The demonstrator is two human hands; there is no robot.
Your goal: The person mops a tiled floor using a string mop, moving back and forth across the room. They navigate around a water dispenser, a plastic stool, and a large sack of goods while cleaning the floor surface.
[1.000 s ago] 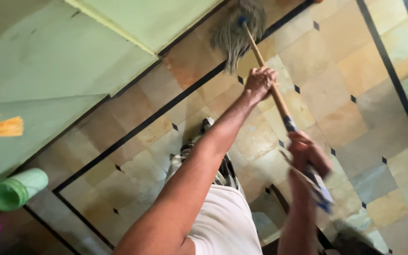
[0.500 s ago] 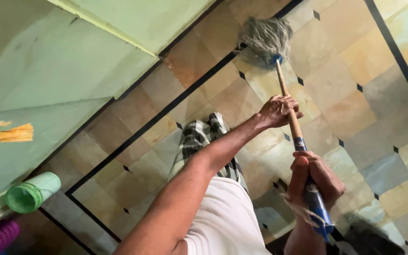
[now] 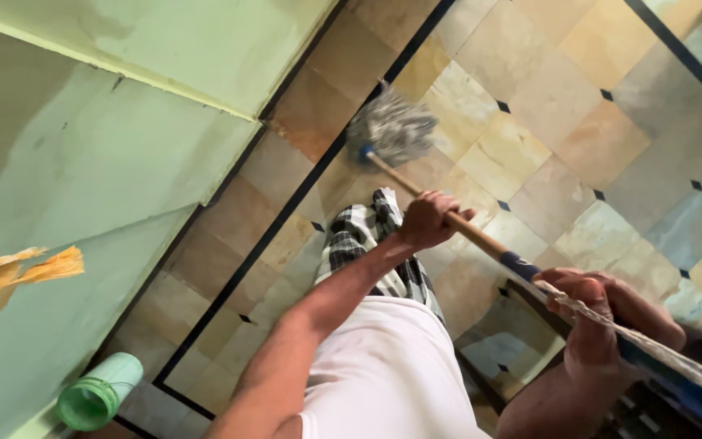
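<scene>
while both hands grip it, the mop handle point(image 3: 481, 241) runs slantwise across the view, from the lower right corner up toward the middle of the floor. the left hand point(image 3: 426, 219) is closed around the bare wooden part of the handle, about midway along it, with the knuckles facing up and the arm stretched out from the lower left. the right hand point(image 3: 603, 313) is closed around the upper end of the handle, just past a blue sleeve on the wood, and a pale cord point(image 3: 643, 341) lies across its fingers and trails off toward the lower right edge. the mop head point(image 3: 392, 126), a bundle of grey strings fixed with a blue collar, rests on the tiled floor point(image 3: 578, 138), just beside a black border line in the tiles. the floor is laid in tan, cream and grey squares with small black diamonds at the corners. a checked cloth point(image 3: 359, 240) hangs below the left arm, between the person's white shirt point(image 3: 383, 366) and the mop head. a pale green wall point(image 3: 123, 162) fills the left side of the view. a green cylinder point(image 3: 99, 392) lies at the foot of the wall, well apart from the mop. yellow bristles point(image 3: 38, 268) show at the left edge against the wall.
</scene>
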